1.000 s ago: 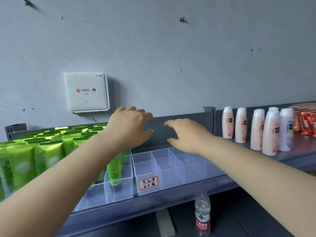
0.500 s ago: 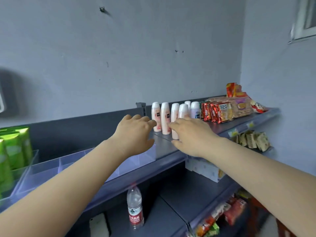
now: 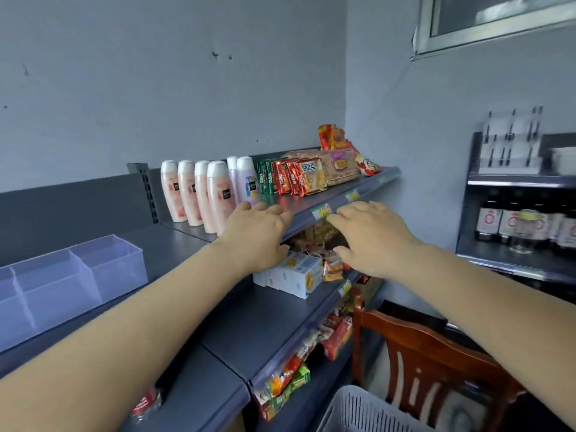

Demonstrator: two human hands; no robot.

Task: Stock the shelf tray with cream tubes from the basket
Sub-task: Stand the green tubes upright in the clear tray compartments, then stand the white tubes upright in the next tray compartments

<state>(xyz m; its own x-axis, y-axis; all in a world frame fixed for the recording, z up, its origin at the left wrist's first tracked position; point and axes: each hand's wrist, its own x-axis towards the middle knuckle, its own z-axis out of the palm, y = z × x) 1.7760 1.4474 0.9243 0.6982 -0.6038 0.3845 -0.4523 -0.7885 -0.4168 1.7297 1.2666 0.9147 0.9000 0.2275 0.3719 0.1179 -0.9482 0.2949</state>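
Both arms stretch forward in front of the shelves. My left hand (image 3: pixel 258 235) and my right hand (image 3: pixel 371 238) hover palm down with loosely curved fingers and hold nothing. The clear plastic shelf tray (image 3: pixel 78 275) with dividers sits at the far left on the top shelf; the compartments in view have nothing in them. The rim of a white slotted basket (image 3: pixel 358 410) shows at the bottom edge, on the right. No cream tube is in view.
White and pink bottles (image 3: pixel 199 194) and snack packs (image 3: pixel 296 177) stand on the top shelf (image 3: pixel 311 207). White boxes (image 3: pixel 296 275) lie on the shelf below. A wooden chair (image 3: pixel 420 353) stands at lower right. Dark bottles (image 3: pixel 514 219) fill a rack at the right.
The view has swung to the right: the green tubes and wall box have left the frame, the tray has slid to the far left. Basket and chair have come into view. Both hands stay empty.
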